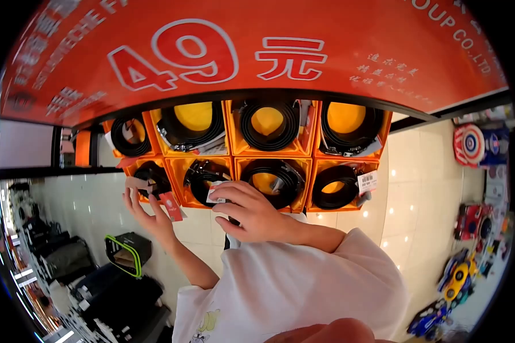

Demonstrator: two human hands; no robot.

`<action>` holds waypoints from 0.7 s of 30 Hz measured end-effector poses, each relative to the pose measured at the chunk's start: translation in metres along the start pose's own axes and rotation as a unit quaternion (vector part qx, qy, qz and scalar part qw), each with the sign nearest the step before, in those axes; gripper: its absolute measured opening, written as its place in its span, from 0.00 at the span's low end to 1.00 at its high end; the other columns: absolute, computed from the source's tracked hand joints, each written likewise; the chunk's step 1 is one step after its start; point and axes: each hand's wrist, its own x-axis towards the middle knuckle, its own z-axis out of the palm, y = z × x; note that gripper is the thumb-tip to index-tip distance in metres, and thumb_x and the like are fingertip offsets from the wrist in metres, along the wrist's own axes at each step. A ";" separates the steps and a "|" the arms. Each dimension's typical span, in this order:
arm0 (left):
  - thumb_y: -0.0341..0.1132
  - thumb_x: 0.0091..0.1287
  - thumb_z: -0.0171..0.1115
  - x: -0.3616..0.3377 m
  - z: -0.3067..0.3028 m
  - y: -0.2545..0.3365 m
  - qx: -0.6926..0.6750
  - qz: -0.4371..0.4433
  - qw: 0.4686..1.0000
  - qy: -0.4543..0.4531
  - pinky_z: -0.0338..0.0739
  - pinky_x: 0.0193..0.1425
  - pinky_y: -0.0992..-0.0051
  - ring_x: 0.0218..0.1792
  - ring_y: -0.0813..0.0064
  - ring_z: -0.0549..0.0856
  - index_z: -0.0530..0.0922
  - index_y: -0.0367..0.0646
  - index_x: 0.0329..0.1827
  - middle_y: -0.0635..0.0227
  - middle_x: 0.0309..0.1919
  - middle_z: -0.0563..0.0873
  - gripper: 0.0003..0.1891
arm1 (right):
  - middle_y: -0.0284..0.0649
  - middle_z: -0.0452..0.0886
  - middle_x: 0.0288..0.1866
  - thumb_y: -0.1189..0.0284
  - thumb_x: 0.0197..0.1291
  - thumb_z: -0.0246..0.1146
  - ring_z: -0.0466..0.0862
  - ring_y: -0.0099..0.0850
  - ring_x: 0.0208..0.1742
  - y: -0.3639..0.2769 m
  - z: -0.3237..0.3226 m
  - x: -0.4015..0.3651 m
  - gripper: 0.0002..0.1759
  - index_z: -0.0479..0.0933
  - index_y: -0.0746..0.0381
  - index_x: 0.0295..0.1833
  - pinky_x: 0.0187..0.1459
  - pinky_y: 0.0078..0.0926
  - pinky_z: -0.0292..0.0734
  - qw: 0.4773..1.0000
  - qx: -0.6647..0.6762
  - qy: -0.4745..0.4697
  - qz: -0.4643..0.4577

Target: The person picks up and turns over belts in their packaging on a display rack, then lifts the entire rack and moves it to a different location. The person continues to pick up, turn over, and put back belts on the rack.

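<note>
Rolled black belts lie in orange boxes lined with yellow, set in two rows. My left hand (154, 222) is open, fingers spread, at the front left box; its fingertips are right at a small pinkish-grey piece (138, 183) beside the coiled belt (159, 178). A red tag (170, 207) hangs by its thumb. My right hand (256, 216) reaches over the front edge with fingers apart and slightly curved. Its fingertips are at a white tag (214, 193) on the belt (197, 184) in the second front box. Another coiled belt (273, 178) lies just beyond that hand.
A red sign (234, 80) reading 49元 spans above the boxes. A white price tag (368, 182) sits on the front right belt (333, 188). A black basket with a green rim (135, 258) stands on the floor at left, near dark bags (68, 260). Boxed toys (458, 280) line the right.
</note>
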 end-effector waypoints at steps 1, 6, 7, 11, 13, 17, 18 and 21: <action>0.31 0.77 0.62 0.012 0.003 -0.003 -0.012 0.014 1.000 -0.006 0.63 0.80 0.53 0.80 0.48 0.68 0.76 0.39 0.73 0.52 0.79 0.70 0.22 | 0.44 0.82 0.59 0.78 0.56 0.74 0.82 0.47 0.61 0.001 0.002 0.002 0.12 0.82 0.64 0.45 0.60 0.43 0.79 1.000 -0.004 0.008 0.004; 0.36 0.78 0.62 0.028 0.021 -0.017 -0.021 0.045 0.997 -0.055 0.66 0.79 0.55 0.79 0.50 0.69 0.76 0.39 0.72 0.53 0.81 0.67 0.22 | 0.44 0.82 0.55 0.76 0.55 0.73 0.82 0.46 0.59 0.008 0.010 0.006 0.13 0.82 0.64 0.46 0.59 0.44 0.80 0.992 -0.099 0.070 0.034; 0.34 0.78 0.63 0.028 0.024 -0.025 -0.018 0.076 0.995 -0.068 0.67 0.78 0.56 0.80 0.48 0.67 0.76 0.40 0.73 0.52 0.83 0.63 0.22 | 0.44 0.82 0.55 0.76 0.55 0.73 0.82 0.46 0.58 0.008 0.013 0.005 0.13 0.82 0.64 0.47 0.59 0.44 0.80 0.989 -0.118 0.072 0.048; 0.32 0.77 0.63 0.032 0.027 -0.051 -0.082 0.107 0.983 -0.123 0.65 0.80 0.53 0.82 0.44 0.62 0.73 0.41 0.77 0.49 0.86 0.54 0.26 | 0.43 0.82 0.56 0.75 0.54 0.73 0.82 0.45 0.58 0.012 0.036 0.005 0.12 0.83 0.63 0.45 0.57 0.44 0.78 0.971 -0.209 0.105 0.051; 0.34 0.76 0.64 0.039 0.026 -0.056 -0.136 0.138 0.970 -0.147 0.60 0.82 0.49 0.84 0.40 0.57 0.70 0.42 0.80 0.46 0.87 0.49 0.29 | 0.43 0.83 0.55 0.75 0.54 0.73 0.82 0.44 0.59 0.011 0.051 0.008 0.12 0.82 0.62 0.44 0.57 0.46 0.76 0.955 -0.269 0.106 0.063; 0.43 0.75 0.66 0.052 0.023 -0.076 -0.177 0.253 0.929 -0.203 0.45 0.84 0.39 0.86 0.32 0.42 0.66 0.46 0.84 0.40 0.87 0.38 0.35 | 0.41 0.83 0.56 0.75 0.54 0.73 0.82 0.42 0.60 0.015 0.090 0.013 0.13 0.79 0.59 0.45 0.59 0.47 0.70 0.898 -0.402 0.142 0.106; 0.43 0.74 0.67 0.054 0.022 -0.085 -0.178 0.275 0.918 -0.222 0.44 0.84 0.37 0.85 0.30 0.40 0.66 0.47 0.84 0.38 0.87 0.35 0.36 | 0.40 0.83 0.55 0.75 0.53 0.73 0.82 0.41 0.59 0.018 0.097 0.015 0.13 0.79 0.59 0.45 0.60 0.47 0.70 0.883 -0.425 0.166 0.111; 0.44 0.74 0.69 0.057 0.023 -0.096 -0.209 0.292 0.892 -0.276 0.44 0.84 0.38 0.86 0.32 0.41 0.66 0.49 0.84 0.35 0.86 0.36 0.37 | 0.40 0.82 0.53 0.76 0.53 0.72 0.82 0.42 0.58 0.020 0.119 0.015 0.13 0.78 0.58 0.44 0.67 0.50 0.70 0.856 -0.451 0.221 0.122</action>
